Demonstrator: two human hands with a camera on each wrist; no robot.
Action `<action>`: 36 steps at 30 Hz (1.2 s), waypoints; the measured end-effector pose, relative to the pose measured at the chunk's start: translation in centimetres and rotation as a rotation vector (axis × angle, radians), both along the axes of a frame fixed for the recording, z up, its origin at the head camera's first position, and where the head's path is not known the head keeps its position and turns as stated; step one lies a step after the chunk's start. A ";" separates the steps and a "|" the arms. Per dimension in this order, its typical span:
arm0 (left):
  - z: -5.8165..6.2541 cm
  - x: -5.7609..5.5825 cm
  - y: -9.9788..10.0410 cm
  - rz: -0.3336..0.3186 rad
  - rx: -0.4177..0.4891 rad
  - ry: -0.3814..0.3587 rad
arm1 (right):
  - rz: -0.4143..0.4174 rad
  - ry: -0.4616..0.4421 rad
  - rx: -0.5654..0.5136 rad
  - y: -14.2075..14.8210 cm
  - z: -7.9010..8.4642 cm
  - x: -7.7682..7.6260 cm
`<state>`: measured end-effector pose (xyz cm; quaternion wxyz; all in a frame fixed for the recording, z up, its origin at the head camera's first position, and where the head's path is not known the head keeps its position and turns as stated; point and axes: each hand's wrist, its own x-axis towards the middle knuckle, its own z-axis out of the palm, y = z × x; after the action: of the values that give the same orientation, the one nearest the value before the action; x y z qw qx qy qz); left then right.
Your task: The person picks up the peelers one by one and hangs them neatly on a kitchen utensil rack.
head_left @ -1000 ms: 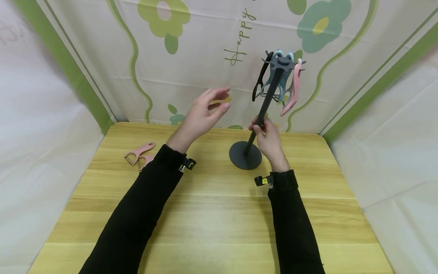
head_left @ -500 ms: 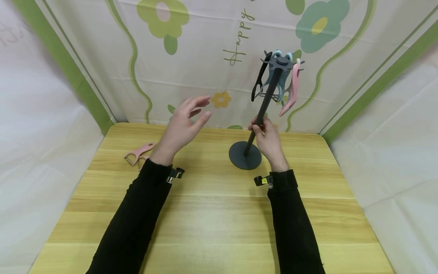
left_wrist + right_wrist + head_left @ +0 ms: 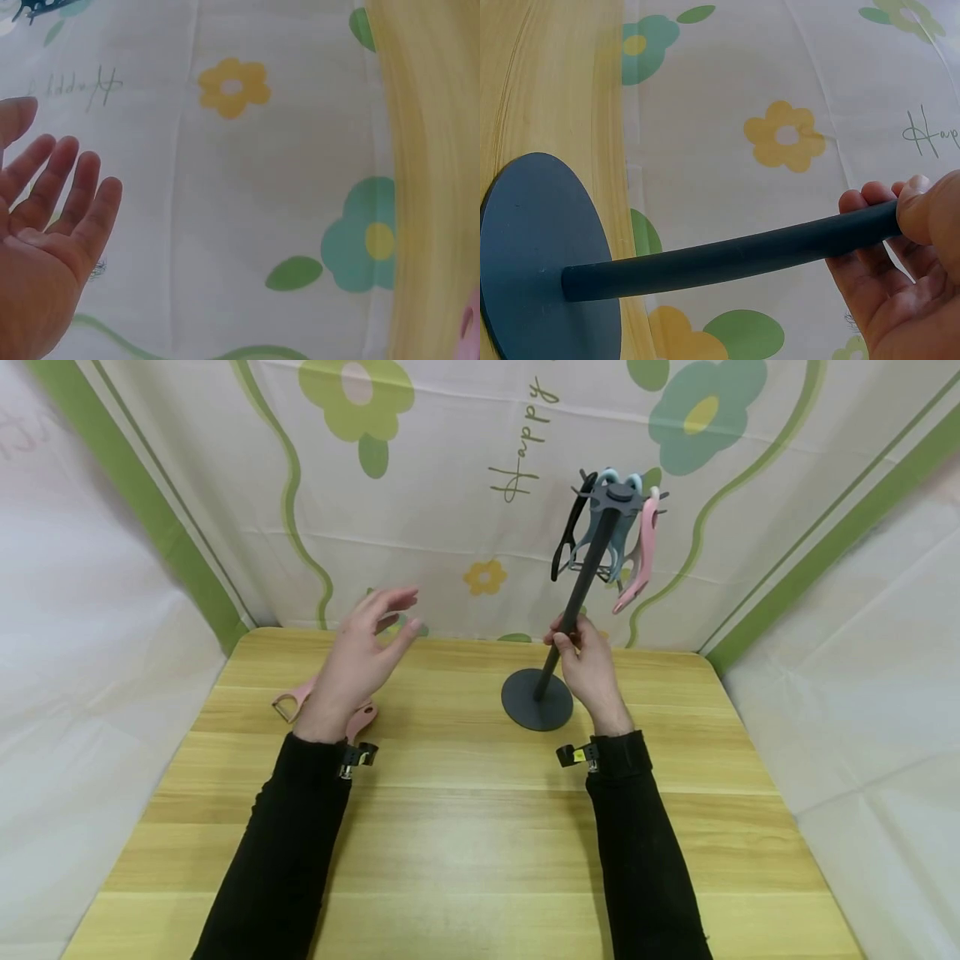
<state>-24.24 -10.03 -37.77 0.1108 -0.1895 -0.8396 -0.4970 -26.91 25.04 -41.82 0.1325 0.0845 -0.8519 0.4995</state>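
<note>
A dark grey rack stand [image 3: 588, 577] rises from a round base [image 3: 525, 706] at the table's far side. My right hand [image 3: 591, 677] holds its pole low down, thumb and fingers around it, as the right wrist view confirms. From the top hooks hang a black peeler [image 3: 567, 539], light blue peelers [image 3: 619, 547] and a pink peeler [image 3: 643, 556]. My left hand [image 3: 356, 656], bare and with loosely spread fingers, hovers over the table's far left. Below it lie pink peelers: a head [image 3: 287, 702] and a handle [image 3: 362, 721] show; the hand and wrist hide the rest.
The wooden table [image 3: 465, 860] runs back to a hanging cloth [image 3: 435, 518] with printed flowers. Cloth walls also stand at the left and right. A pink edge [image 3: 469, 330] shows in the left wrist view's lower right corner.
My left hand has moved leftward and down, away from the stand, and now partly covers the pink peelers on the table. My right hand keeps its hold on the pole.
</note>
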 end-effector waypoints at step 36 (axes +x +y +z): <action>-2.8 -0.3 -8.7 0.212 -0.337 -0.147 | 0.001 -0.001 -0.005 0.0 0.0 0.1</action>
<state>-24.56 -18.73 -40.57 0.0673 -0.0793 -0.9319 -0.3475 -26.85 25.07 -41.84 0.1322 0.0845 -0.8506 0.5018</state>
